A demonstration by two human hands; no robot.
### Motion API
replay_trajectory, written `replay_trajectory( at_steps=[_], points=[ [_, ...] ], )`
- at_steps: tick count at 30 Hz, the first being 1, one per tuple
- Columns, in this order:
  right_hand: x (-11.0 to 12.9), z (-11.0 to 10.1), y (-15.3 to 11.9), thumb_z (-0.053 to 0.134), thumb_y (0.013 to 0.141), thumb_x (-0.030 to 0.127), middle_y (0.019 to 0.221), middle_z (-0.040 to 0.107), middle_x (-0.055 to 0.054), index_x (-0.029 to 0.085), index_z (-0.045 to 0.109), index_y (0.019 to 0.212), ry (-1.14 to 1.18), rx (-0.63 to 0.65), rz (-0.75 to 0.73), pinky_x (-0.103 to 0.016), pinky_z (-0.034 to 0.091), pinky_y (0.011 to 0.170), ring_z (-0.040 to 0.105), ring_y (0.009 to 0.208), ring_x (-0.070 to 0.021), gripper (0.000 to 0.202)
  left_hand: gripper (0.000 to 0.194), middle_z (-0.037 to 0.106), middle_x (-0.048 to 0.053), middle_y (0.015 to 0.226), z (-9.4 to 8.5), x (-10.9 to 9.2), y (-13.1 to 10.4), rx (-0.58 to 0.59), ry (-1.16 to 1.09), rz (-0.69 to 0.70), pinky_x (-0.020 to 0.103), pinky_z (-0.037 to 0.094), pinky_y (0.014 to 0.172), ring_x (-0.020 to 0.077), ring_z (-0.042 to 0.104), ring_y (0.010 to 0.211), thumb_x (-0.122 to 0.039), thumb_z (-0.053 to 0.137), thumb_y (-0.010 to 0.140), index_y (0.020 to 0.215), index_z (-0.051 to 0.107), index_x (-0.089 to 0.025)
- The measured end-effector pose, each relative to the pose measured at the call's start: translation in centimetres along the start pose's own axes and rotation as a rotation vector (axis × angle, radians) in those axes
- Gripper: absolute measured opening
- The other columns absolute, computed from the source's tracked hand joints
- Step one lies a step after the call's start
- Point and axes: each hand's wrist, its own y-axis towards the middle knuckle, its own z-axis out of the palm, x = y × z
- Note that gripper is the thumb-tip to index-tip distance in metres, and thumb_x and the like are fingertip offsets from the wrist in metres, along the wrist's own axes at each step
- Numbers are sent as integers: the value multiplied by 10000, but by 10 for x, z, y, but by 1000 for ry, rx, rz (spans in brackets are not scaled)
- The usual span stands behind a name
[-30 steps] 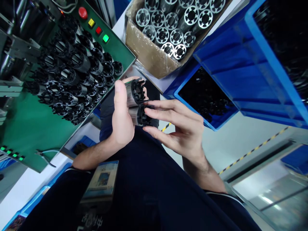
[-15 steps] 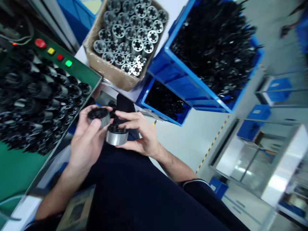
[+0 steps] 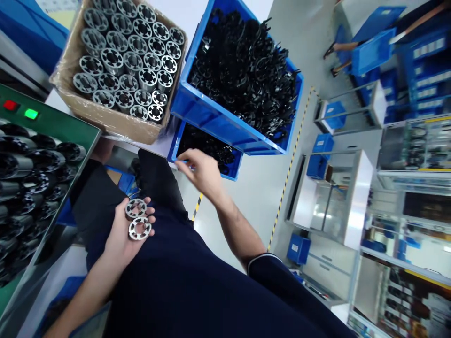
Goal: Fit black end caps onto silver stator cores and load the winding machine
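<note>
My left hand (image 3: pixel 123 230) is palm up, fingers curled around two silver slotted metal rings, an upper ring (image 3: pixel 136 200) and a lower ring (image 3: pixel 134 230) side by side. My right hand (image 3: pixel 202 171) hangs over the small blue bin (image 3: pixel 229 177), thumb and fingertips brought close together; whether anything is between them is too small to tell. That bin holds black parts. Behind it stands a large blue crate (image 3: pixel 225 109) heaped with black plastic pieces. A cardboard box (image 3: pixel 116 126) at the upper left holds several upright silver slotted cylinders.
A green machine bed (image 3: pixel 75 123) with rows of dark cylinders and lit buttons lies at the left. Metal carts (image 3: pixel 352 199) and shelving stand at the right. A person's arm and feet show at the upper right beside a blue crate (image 3: pixel 373 51).
My right hand has left the ring it was holding and moved over the small blue bin. Both rings now lie in my left hand, silver faces up. The view has shifted right.
</note>
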Motion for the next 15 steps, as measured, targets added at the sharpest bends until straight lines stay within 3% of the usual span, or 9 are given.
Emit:
replay_trajectory(
  at_steps=[3, 6, 10, 15],
  points=[
    [-31, -8, 30, 805, 1199, 405, 1539, 826, -191, 211, 774, 1630, -147, -90, 273, -484, 652, 1173, 834, 1291, -355, 474, 452, 781, -9, 851, 7, -3, 4, -189, -65, -75, 254, 625, 473, 155, 777, 593, -430, 435, 1308, 1168, 795, -195],
    [-48, 1, 52, 856, 1138, 375, 1581, 797, -213, 220, 754, 1689, -150, -100, 304, -534, 657, 1168, 827, 1287, -401, 581, 411, 818, 5, 938, 9, -9, 4, -192, -35, -46, 232, 590, 454, 155, 808, 624, -433, 475, 1312, 1200, 786, -189],
    [-63, 13, 63, 787, 1156, 362, 1499, 841, -157, 244, 828, 1503, -78, -189, 299, -476, 648, 1139, 818, 1215, -341, 369, 477, 723, 1, 821, 7, -15, 3, -135, -26, 65, 257, 510, 385, 179, 714, 537, -441, 388, 1314, 1165, 753, -174],
    [-89, 11, 50, 788, 1126, 397, 1191, 862, -90, 216, 811, 1205, 93, -324, 249, -379, 638, 1023, 762, 973, -232, 199, 459, 713, 23, 817, -3, -15, 3, -69, 7, 194, 232, 435, 347, 201, 713, 583, -431, 338, 1314, 1204, 715, -194]
  ],
)
